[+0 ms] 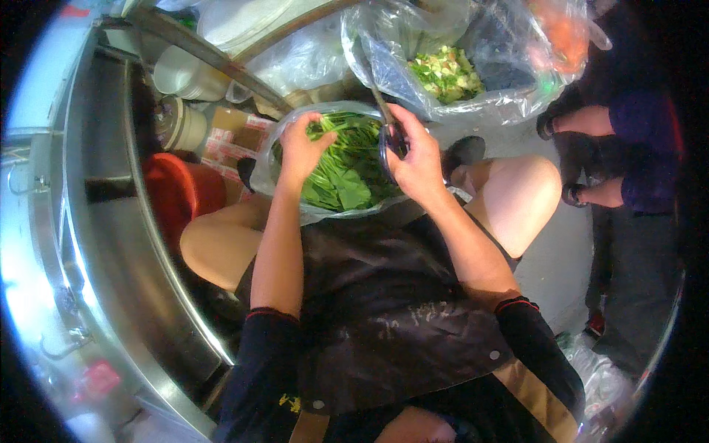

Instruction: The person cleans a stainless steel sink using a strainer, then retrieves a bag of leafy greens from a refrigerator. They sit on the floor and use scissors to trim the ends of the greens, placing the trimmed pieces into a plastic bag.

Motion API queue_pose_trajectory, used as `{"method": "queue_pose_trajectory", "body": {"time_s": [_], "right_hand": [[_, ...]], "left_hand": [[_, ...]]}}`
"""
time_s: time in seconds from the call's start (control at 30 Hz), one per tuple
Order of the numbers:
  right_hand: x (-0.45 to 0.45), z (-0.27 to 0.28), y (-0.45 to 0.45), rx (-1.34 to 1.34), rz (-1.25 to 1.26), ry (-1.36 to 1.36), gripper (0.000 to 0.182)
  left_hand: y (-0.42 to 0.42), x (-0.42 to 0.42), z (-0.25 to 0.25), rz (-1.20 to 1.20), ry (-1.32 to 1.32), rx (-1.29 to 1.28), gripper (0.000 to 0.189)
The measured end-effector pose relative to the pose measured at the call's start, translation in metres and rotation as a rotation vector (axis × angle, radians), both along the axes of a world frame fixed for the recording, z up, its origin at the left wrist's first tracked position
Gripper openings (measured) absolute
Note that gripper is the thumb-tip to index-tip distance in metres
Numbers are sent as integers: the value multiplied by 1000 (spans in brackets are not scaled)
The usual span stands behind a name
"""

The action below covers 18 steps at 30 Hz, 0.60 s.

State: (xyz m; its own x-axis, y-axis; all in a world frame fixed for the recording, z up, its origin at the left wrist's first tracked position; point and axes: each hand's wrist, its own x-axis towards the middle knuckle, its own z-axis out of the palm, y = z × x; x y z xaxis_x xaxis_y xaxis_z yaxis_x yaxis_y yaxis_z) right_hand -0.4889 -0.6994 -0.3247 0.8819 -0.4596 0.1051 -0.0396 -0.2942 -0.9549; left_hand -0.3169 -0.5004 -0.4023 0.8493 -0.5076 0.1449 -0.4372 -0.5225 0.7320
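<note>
Leafy greens with long stems fill a container lined with a clear plastic bag between my knees. My left hand is over the left part of the greens, with thumb and fingers closed around some stems. At the right rim, my right hand grips a pair of scissors by its dark handles, and the blades point up and away from me. Beyond it, a second clear plastic bag holds chopped green and pale vegetable pieces.
On the left are a red bucket, a cardboard box, stacked white tubs and a metal-edged shelf unit. A co-worker's legs are at the right. An orange-filled bag lies at the upper right.
</note>
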Motion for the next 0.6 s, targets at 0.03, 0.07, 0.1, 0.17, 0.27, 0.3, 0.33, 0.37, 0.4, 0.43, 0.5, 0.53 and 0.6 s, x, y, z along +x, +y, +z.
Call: {"method": "queue_pose_trajectory", "body": {"time_s": [0.03, 0.07, 0.1, 0.17, 0.27, 0.3, 0.33, 0.37, 0.4, 0.43, 0.5, 0.53, 0.6], "right_hand": [[1, 1, 1, -7, 33, 16, 66], [2, -7, 2, 39, 86, 13, 67], [5, -8, 10, -5, 124, -17, 66], [9, -9, 24, -100, 192, -71, 65], [17, -26, 34, -140, 230, -53, 61], [21, -25, 36, -160, 244, -36, 60], [22, -23, 34, -217, 248, -39, 55], [19, -19, 26, -363, 284, 110, 55], [18, -23, 25, -159, 302, 121, 54], [19, -26, 25, 46, 317, 132, 54], [22, -30, 28, 134, 292, 145, 49], [23, -32, 30, 178, 279, 153, 47], [27, -38, 30, 44, 231, 91, 47]], "left_hand": [[3, -11, 11, -7, -25, 10, 40], [4, -23, 22, -15, -48, 18, 39], [9, -31, 29, -7, -81, 35, 39], [10, -45, 26, -7, 117, -156, 37], [11, -62, 37, -99, 137, -119, 35], [12, -65, 38, -108, 153, -129, 36], [14, -68, 39, -118, 170, -138, 37], [16, -69, 40, -128, 186, -147, 37], [18, -69, 37, -144, 82, -130, 45], [21, -69, 33, -155, 80, -149, 47], [22, -71, 28, -178, 78, -186, 51], [21, -72, 27, -208, 71, -197, 55], [13, -79, 27, -202, 96, -265, 57]]}}
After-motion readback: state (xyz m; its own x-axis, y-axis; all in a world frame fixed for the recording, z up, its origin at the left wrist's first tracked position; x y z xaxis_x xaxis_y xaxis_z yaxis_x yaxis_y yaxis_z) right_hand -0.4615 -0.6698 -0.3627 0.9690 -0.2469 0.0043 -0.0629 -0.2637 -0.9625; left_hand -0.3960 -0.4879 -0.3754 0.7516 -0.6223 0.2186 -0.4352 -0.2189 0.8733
